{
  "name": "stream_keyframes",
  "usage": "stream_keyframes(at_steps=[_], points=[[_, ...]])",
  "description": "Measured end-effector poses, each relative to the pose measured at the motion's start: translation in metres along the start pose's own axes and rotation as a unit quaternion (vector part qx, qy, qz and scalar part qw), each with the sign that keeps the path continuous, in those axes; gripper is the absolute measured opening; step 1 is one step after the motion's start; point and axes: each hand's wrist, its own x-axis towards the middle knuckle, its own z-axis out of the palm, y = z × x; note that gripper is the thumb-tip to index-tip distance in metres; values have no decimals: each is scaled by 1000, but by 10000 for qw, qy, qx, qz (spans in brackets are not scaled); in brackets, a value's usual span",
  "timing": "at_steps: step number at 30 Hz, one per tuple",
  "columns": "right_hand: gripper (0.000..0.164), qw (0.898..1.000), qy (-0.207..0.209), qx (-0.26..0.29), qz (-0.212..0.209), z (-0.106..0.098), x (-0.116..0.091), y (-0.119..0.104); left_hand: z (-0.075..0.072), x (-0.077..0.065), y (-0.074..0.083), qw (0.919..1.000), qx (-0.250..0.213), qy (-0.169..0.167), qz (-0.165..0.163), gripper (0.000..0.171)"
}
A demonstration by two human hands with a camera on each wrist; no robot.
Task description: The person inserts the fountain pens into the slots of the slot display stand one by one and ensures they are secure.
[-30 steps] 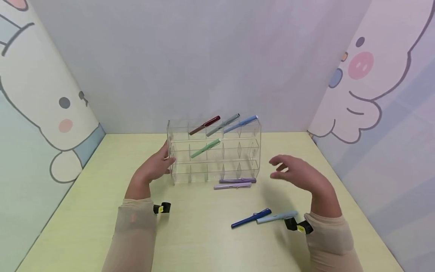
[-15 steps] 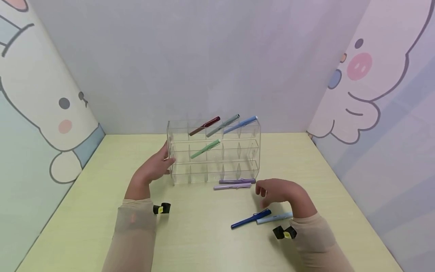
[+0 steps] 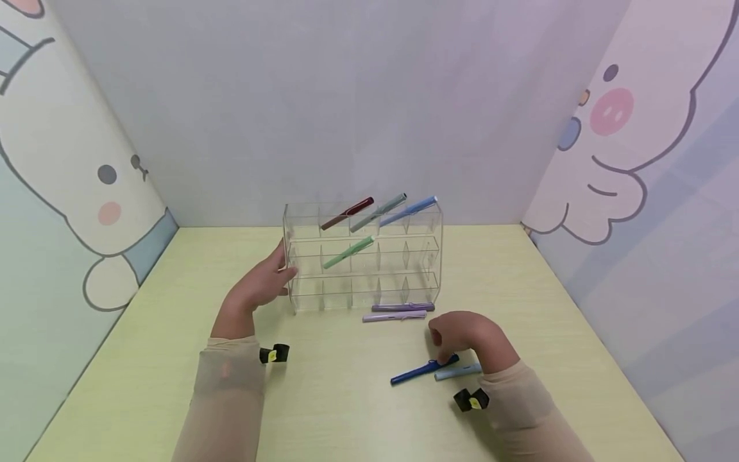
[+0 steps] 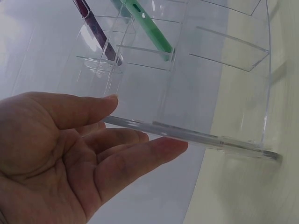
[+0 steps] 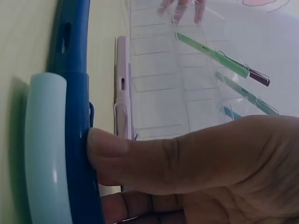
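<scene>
Right hand (image 3: 466, 337) is down on the pale yellow-green tabletop (image 3: 173, 359), fingers curled over the dark blue capped pen (image 3: 417, 372). From the right wrist view the thumb (image 5: 140, 158) presses against the side of that pen's barrel, with the other fingers tucked beneath; a pinch on the pen, which lies flat on the table. Touching it along one side lies a light blue pen (image 3: 458, 371), also flat, partly under the hand.

Left hand (image 3: 261, 283) rests against the left end wall of the clear acrylic three-tier pen rack (image 3: 424, 256). Fingers straight and relaxed, not closed round anything; the left wrist view shows fingertips (image 4: 163, 145) laid along the rack's edge.

The rack stands upright near the back of the table. Top tier holds a dark red pen (image 3: 348, 213), a grey-green pen (image 3: 378, 212) and a mid-blue pen (image 3: 408, 210), all leaning to the right. Middle tier holds one mint green pen (image 3: 349, 252), tilted the same way.

Just in front of the rack's base lie two more pens side by side: a purple pen (image 3: 403, 307) nearest the rack, a pale lilac pen (image 3: 395, 316) beside it.
</scene>
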Motion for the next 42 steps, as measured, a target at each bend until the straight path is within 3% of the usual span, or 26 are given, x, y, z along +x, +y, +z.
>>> stream_keyframes(at_steps=[8,12,20,25,29,35,42], points=[[15,9994,326,115,-62,-2,2,5,-1,0,0,10000,47,-47,26,75],[20,9991,347,224,102,-5,0,6,-1,0,1,10000,42,-49,28,75],[23,9990,373,-207,-111,-3,0,7,-1,-1,2,10000,1,-30,84,75],[18,9987,478,-8,-163,-8,-1,12,0,-1,3,10000,-12,-33,71,75],[14,9961,595,568,-317,-15,-5,18,0,-1,2,10000,-5,-39,84,75],[8,9759,919,1726,-964,-24,-9,25,-1,0,0,10000,14,-59,45,75],[8,9471,1776,2285,-1388,-29,-8,29,0,-1,0,10000,-14,-45,38,75]])
